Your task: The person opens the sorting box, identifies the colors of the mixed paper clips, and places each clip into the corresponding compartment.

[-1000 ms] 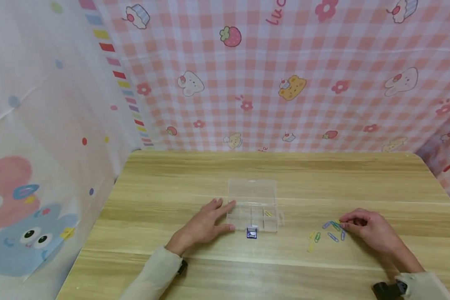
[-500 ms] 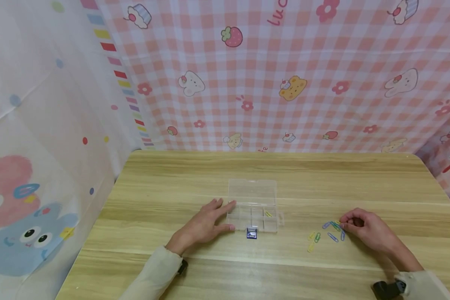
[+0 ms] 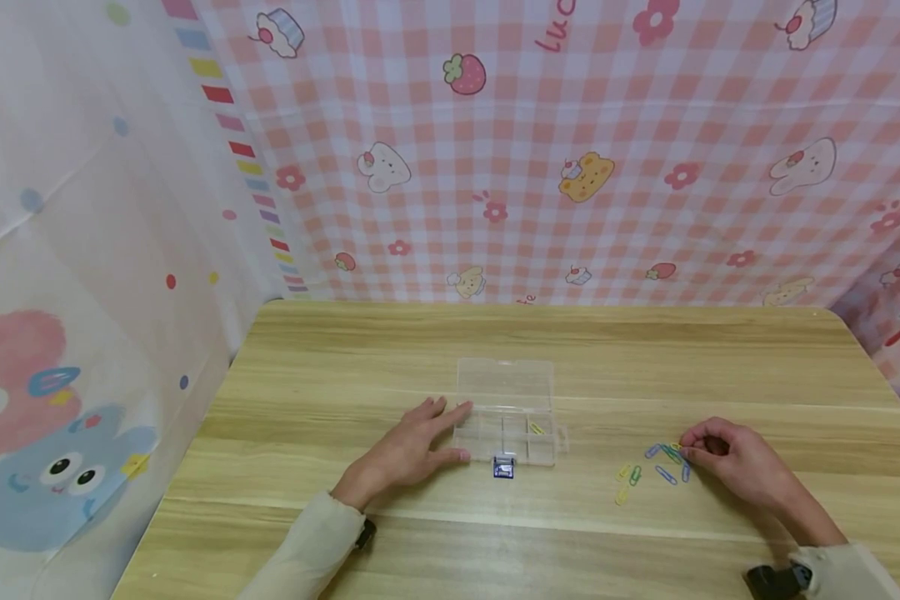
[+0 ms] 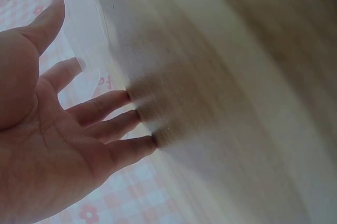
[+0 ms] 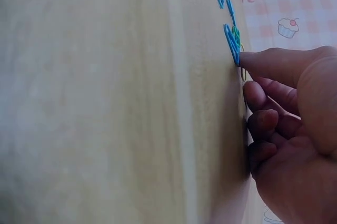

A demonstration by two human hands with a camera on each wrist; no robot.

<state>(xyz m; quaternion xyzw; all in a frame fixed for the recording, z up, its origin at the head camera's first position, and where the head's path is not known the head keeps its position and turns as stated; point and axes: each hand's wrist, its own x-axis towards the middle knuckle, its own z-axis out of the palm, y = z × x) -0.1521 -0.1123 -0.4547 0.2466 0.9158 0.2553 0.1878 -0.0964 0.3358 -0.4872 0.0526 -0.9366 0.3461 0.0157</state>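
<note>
A clear plastic compartment box [image 3: 490, 447] lies with its lid folded back on the table; a yellow paper clip [image 3: 536, 427] sits in its back right compartment. My left hand [image 3: 408, 454] rests at the box's left side, fingers spread and thumb by the front corner. In the left wrist view, three fingertips [image 4: 146, 142] touch the tabletop. At the loose pile my right hand [image 3: 742, 458] pinches a yellow paper clip [image 5: 243, 73] between thumb and index finger, partly hidden. Blue paper clips [image 3: 666, 474] and a green paper clip [image 3: 671, 453] lie beside those fingertips.
A dark blue latch [image 3: 503, 467] sticks out at the box's front edge, and a clear latch [image 3: 562, 438] at its right. Left of the pile lie yellow paper clips [image 3: 622, 496] and a green one [image 3: 635, 475]. A checked cloth [image 3: 420, 208] hangs behind the wooden table [image 3: 345, 333].
</note>
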